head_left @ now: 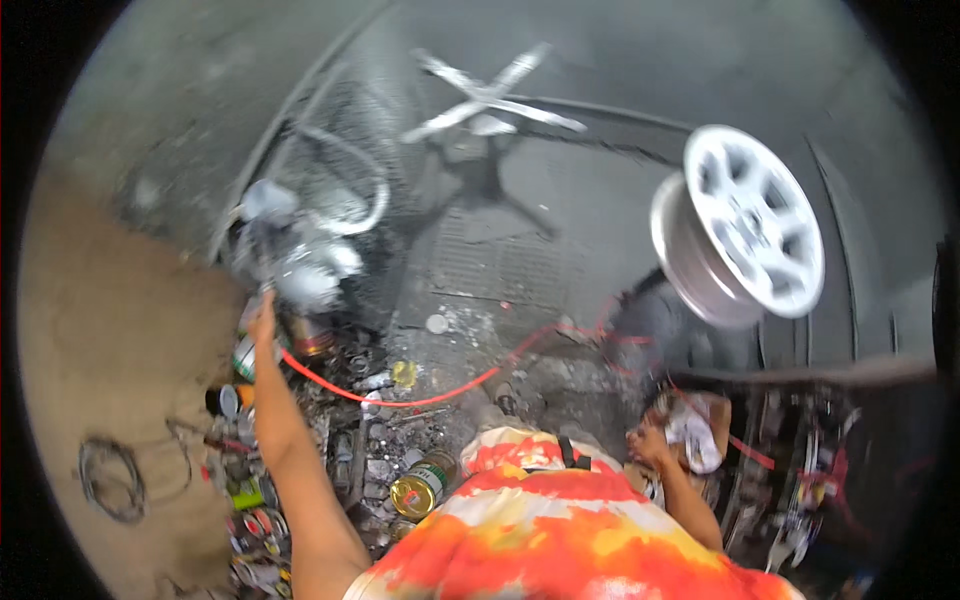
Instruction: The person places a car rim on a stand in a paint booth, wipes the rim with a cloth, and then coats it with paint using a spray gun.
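My left hand (262,322) is closed around the lower part of a spray gun (264,240), stretched out forward and to the left. A pale cup tops the gun, whose outline is smeared by motion. From beside this hand a red hose (430,400) curves away to the right across the floor. My right hand (652,446) hangs low at my right side, its fingers loosely bent and apart, with nothing visible in them. Close by it is a brown box or bag with white cloth-like material (695,440). A silver wheel rim (755,225) stands tilted, ahead and right.
A silver-coated cross-shaped stand (487,95) is ahead, by the dark sheeting. Pale, shiny shapes (315,275) sit just right of the spray gun. A gold-topped can (420,490) lies near my legs. Jars and tins (255,525) crowd the left, beside a coiled cable (110,480).
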Demonstrator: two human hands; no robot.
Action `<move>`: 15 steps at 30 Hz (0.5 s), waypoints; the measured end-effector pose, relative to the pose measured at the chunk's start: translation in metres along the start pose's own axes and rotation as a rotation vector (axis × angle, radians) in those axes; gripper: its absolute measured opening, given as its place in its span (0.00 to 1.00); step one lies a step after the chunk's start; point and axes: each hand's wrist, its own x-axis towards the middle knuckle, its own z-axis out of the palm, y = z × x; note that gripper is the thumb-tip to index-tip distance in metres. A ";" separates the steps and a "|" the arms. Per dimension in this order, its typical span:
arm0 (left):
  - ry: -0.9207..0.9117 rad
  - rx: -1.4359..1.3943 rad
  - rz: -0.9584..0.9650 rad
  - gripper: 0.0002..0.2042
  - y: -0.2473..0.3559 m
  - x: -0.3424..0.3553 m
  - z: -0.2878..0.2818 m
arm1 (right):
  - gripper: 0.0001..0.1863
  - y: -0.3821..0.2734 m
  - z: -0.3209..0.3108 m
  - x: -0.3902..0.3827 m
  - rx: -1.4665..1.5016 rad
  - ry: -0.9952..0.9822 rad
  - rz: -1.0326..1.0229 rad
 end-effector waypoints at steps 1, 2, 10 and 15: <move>-0.189 0.041 -0.035 0.39 0.018 -0.021 0.017 | 0.12 0.008 -0.010 -0.019 -0.184 0.083 0.006; 0.039 0.041 -0.048 0.39 0.047 -0.058 0.048 | 0.12 0.011 -0.023 -0.047 -0.365 0.163 0.031; -0.089 -0.349 0.525 0.16 0.147 -0.290 0.074 | 0.13 0.143 -0.028 -0.073 -0.127 0.294 0.131; -0.929 -0.644 0.274 0.19 0.240 -0.440 0.151 | 0.14 0.125 -0.023 -0.048 0.485 0.237 0.259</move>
